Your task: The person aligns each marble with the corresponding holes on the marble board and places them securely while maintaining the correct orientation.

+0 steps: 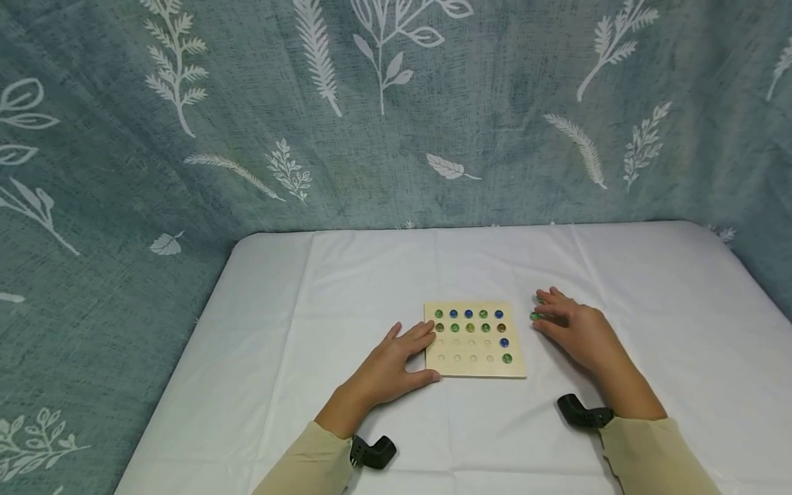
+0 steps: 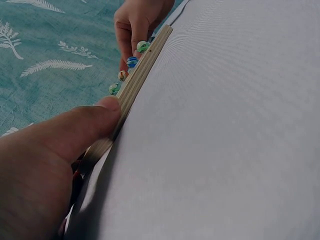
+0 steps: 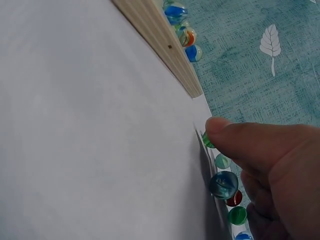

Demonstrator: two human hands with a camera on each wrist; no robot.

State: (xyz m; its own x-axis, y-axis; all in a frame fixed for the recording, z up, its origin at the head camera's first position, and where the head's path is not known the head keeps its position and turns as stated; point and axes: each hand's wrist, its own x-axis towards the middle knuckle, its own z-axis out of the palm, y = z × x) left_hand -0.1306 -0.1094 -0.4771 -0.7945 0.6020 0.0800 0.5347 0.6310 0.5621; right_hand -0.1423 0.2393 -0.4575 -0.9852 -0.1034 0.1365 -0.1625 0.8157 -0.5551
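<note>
A pale wooden board [image 1: 475, 370] lies on the table, its upper rows of round hollows filled with green, blue and brownish marbles. Two more, a blue marble [image 1: 504, 342] and a green marble [image 1: 507, 358], sit lower down at the right edge. My left hand [image 1: 391, 364] rests spread at the board's left side, thumb against the near corner and fingertips on the left edge. Right of the board, my right hand [image 1: 578, 330] pinches a green marble [image 1: 535, 316] between thumb and finger. In the right wrist view the thumb [image 3: 250, 142] partly covers that marble.
Loose marbles lie by the right hand, among them a teal marble [image 3: 223, 185], a red marble [image 3: 234, 198] and a green marble [image 3: 237, 215]. A white cloth [image 1: 346, 275] covers the table. A leaf-patterned curtain [image 1: 383, 179] hangs behind it.
</note>
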